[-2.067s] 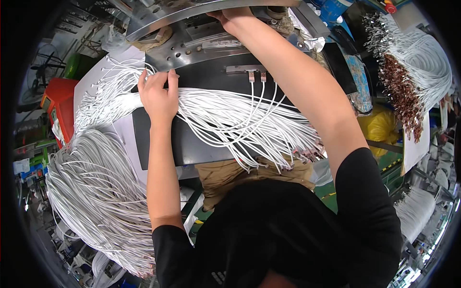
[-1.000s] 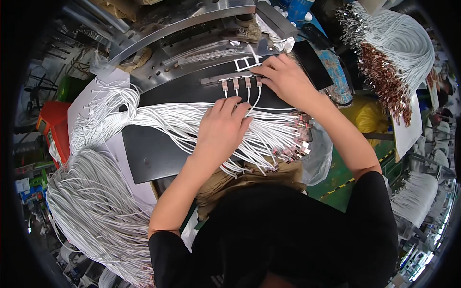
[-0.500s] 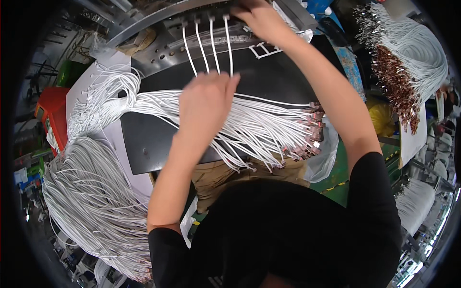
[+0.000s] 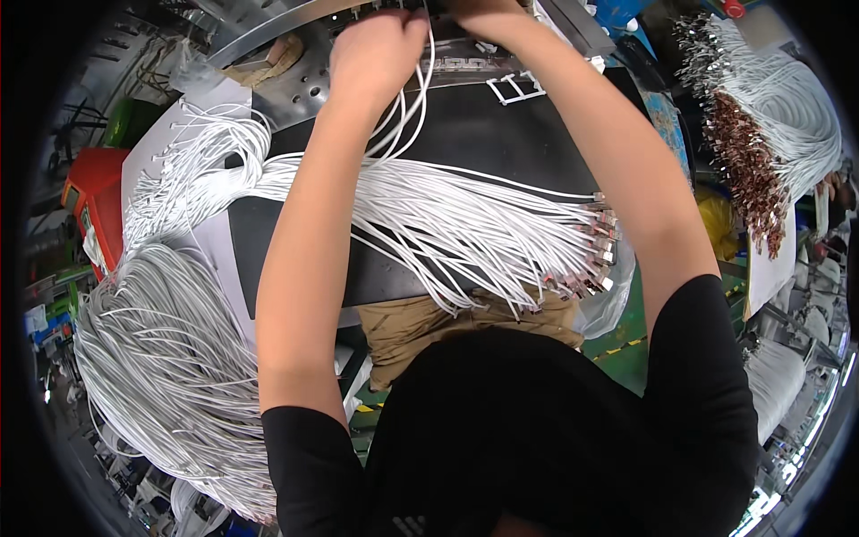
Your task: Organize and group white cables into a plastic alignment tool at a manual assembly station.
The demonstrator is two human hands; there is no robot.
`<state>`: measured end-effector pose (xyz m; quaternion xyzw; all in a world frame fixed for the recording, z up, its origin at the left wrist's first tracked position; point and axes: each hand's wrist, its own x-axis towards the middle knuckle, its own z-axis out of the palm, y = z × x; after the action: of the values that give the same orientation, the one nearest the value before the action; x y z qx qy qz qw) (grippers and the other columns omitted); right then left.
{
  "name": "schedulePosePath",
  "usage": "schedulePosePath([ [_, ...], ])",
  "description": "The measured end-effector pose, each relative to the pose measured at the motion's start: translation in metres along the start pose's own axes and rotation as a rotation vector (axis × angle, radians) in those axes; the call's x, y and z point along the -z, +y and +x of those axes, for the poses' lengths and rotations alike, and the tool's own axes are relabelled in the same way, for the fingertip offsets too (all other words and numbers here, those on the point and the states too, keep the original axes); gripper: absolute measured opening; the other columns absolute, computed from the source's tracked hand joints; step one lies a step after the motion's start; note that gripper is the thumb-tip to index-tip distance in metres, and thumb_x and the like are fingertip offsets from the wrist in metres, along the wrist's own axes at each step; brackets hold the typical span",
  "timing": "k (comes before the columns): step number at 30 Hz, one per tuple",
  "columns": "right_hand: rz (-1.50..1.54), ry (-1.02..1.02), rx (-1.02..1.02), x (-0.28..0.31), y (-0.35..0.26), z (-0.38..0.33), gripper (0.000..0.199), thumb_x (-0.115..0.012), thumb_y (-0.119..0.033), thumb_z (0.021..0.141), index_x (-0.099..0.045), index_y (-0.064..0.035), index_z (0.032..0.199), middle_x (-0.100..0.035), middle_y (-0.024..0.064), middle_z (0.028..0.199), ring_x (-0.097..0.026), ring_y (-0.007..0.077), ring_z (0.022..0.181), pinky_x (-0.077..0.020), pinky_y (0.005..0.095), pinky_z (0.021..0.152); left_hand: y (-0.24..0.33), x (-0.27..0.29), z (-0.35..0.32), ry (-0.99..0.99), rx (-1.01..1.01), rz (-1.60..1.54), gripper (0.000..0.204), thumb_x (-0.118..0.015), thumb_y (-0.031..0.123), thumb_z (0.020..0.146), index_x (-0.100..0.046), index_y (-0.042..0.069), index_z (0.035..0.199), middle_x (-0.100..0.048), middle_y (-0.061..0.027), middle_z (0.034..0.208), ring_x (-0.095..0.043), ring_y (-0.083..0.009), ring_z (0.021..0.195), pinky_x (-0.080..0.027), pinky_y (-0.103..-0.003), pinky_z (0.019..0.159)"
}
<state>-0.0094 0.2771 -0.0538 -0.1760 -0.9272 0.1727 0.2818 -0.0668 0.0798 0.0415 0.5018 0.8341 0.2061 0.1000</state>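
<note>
My left hand is at the metal machine along the far edge, fingers curled round the upper ends of several white cables. These cables sag in loops beside my wrist, and their gripped ends are hidden. My right hand reaches into the dark recess of the machine at the top edge, its fingers out of sight. Below both hands, a bundle of white cables lies across the black board. Metal-tipped connectors fan out at the bundle's right end.
A small white plastic frame lies by the machine. Grey-white cables are heaped at the left, near a red box. More cables with coppery ends hang at the right. A clear plastic bag is below the connectors.
My left hand has moved up and away from me to the machine. The cables that ran straight below it now hang in loops. My right hand has shifted slightly further in.
</note>
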Motion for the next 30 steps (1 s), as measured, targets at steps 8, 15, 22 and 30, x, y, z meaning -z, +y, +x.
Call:
schedulePosePath([
  [8, -0.241, 0.014, 0.230, 0.027, -0.078, -0.047, 0.056, -0.048, -0.042, 0.098, -0.055, 0.0001, 0.134, -0.057, 0.0212, 0.133, -0.049, 0.0354, 0.128, -0.0346, 0.0465, 0.110, -0.072, -0.045, 0.016, 0.477, -0.352, 0.387, 0.045, -0.058, 0.014, 0.083, -0.059, 0.000, 0.125, -0.059, -0.0201, 0.131, -0.054, -0.0364, 0.122, -0.041, -0.046, 0.105],
  [15, -0.402, 0.100, -0.030, 0.019, -0.108, -0.046, 0.043, -0.052, -0.033, 0.094, -0.066, 0.0010, 0.117, -0.063, 0.0166, 0.125, -0.054, 0.0316, 0.122, -0.0406, 0.0451, 0.103, -0.065, -0.047, 0.016, 0.546, -0.248, 0.473, 0.049, -0.058, 0.017, 0.083, -0.057, 0.001, 0.129, -0.060, -0.0193, 0.128, -0.055, -0.0356, 0.119, -0.037, -0.048, 0.108],
  [22, -0.258, 0.015, -0.023, 0.026, -0.102, -0.048, 0.028, -0.056, -0.023, 0.090, -0.069, -0.0024, 0.105, -0.067, 0.0163, 0.109, -0.060, 0.0336, 0.109, -0.0470, 0.0405, 0.094, -0.080, -0.047, 0.014, 0.594, -0.233, 0.402, 0.047, -0.057, 0.019, 0.083, -0.059, 0.002, 0.126, -0.061, -0.0211, 0.125, -0.055, -0.0369, 0.119, -0.035, -0.050, 0.108],
  [30, 0.355, 0.881, -0.529, 0.152, -0.060, -0.274, 0.023, -0.049, -0.015, 0.103, -0.063, 0.0009, 0.093, -0.064, 0.0055, 0.082, -0.059, 0.0119, 0.072, -0.0465, 0.0231, 0.066, -0.097, -0.029, -0.260, -0.511, -0.107, -1.554, 0.038, -0.053, 0.031, 0.102, -0.065, -0.005, 0.096, -0.069, -0.0144, 0.088, -0.065, -0.0214, 0.070, -0.051, -0.033, 0.066],
])
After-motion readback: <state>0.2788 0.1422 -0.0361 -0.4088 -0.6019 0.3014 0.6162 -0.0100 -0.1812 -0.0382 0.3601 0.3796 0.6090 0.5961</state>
